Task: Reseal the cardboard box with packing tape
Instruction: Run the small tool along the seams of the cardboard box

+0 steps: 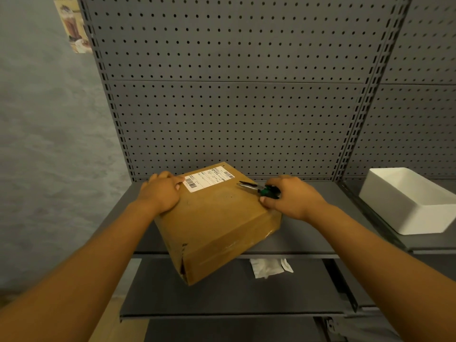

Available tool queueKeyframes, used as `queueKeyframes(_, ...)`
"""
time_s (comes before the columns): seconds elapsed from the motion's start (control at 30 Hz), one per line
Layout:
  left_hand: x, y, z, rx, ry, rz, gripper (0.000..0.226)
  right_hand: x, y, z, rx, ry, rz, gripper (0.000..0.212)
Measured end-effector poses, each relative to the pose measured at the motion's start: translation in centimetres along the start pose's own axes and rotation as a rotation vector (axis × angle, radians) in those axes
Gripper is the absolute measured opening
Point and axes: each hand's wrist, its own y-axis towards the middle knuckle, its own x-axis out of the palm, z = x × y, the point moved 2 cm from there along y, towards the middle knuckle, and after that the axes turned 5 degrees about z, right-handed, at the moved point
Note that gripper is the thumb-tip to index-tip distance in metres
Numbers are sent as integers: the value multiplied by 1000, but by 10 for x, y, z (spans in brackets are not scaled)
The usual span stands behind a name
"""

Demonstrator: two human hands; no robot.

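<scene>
A brown cardboard box (217,223) lies on the grey shelf (303,233), turned at an angle, its near corner hanging over the shelf's front edge. A white shipping label (207,180) with barcodes is stuck to its top at the far side. My left hand (161,191) grips the box's far left corner, thumb on the label's edge. My right hand (288,197) rests at the box's right edge and holds green-handled scissors (259,190), whose blades point left over the box top. No tape roll is in view.
A white rectangular tub (404,206) stands on the neighbouring shelf at the right. A lower grey shelf (222,297) carries a crumpled white packet (269,267). Grey pegboard (234,95) forms the back wall, and a plastered wall is at the left.
</scene>
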Motion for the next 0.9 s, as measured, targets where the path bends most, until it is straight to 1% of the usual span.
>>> queueKeyframes(0.07,0,0,-2,-2,-67,20,40,-1,3,-2,-41,3,-29,46)
queueKeyframes(0.17,-3,3,-6,-9,-178,3,35,0,5,-2,-61,14,-83,52)
queueKeyframes(0.27,-9,5,-3,8,-231,1,28,3,7,-3,-63,-5,-118,53)
queueKeyframes(0.33,-12,3,5,50,-245,-29,26,2,8,-3,-59,-13,-124,51)
queueKeyframes(0.4,-13,-1,15,95,-253,-80,33,1,8,-4,-57,-6,-126,50)
queueKeyframes(0.5,-13,-5,29,144,-252,-142,51,0,9,-5,-61,9,-138,52)
queueKeyframes(0.57,-13,-7,37,181,-234,-182,59,-1,9,-5,-65,9,-133,52)
queueKeyframes(0.63,-15,-9,44,216,-225,-209,61,-3,8,-5,-67,20,-117,49)
queueKeyframes(0.73,-15,-11,50,262,-206,-205,60,-6,7,-4,-74,48,-109,44)
queueKeyframes(0.9,-10,-11,51,297,-201,-196,57,-7,6,0,-108,54,-118,45)
